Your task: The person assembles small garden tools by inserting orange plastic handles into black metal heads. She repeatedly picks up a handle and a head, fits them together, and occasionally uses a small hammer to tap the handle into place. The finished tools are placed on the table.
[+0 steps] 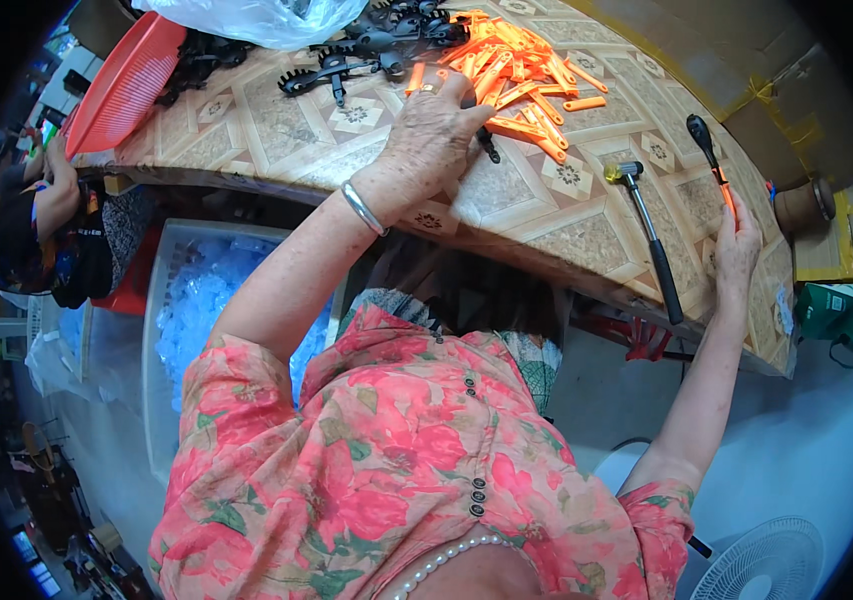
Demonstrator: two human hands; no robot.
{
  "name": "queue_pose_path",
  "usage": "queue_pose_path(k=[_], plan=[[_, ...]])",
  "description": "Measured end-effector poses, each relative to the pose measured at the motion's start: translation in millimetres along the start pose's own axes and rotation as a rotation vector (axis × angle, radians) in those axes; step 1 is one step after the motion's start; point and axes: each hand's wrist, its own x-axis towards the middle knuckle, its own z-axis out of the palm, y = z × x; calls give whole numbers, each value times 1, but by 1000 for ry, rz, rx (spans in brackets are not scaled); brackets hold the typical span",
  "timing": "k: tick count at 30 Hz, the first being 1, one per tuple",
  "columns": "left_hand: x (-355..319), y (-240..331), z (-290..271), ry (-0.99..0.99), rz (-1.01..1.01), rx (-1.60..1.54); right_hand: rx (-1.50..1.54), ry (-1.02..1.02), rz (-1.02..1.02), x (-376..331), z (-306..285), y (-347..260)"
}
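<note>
My right hand (738, 248) is at the table's right side, its fingers closed on the orange handle of a spoon-like tool (703, 142) with a black rounded head pointing away from me. Across the table, my left hand (431, 130) reaches to the near edge of a heap of orange handles (516, 65). Its fingers are curled around a black part (487, 146), mostly hidden, whose end sticks out below the fingers. Beyond my left hand lie black slotted utensil heads (331, 72). Between my hands rests a small hammer (646, 225) with a yellow face and black grip.
A pink-red plastic basket (126, 85) leans at the table's far left, near a clear plastic bag (256, 18). A white crate (168, 330) of bluish bags stands below left. Cardboard (746, 60) and a brown spool (802, 207) border the right. Another person (56, 225) sits far left.
</note>
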Motion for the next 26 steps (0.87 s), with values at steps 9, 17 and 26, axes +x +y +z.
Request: queue_pose_path(k=[9,17,26], plan=[[-22,14,-7,-154,-176,-87,224,-180,-484,-49,55,-137],[-32,15,-12,-69,-291,-168,-114,-170,-674,-50,113,-189],[-39,-5,-17,-92,-515,-301,-31,-158,-460,-51,113,-160]])
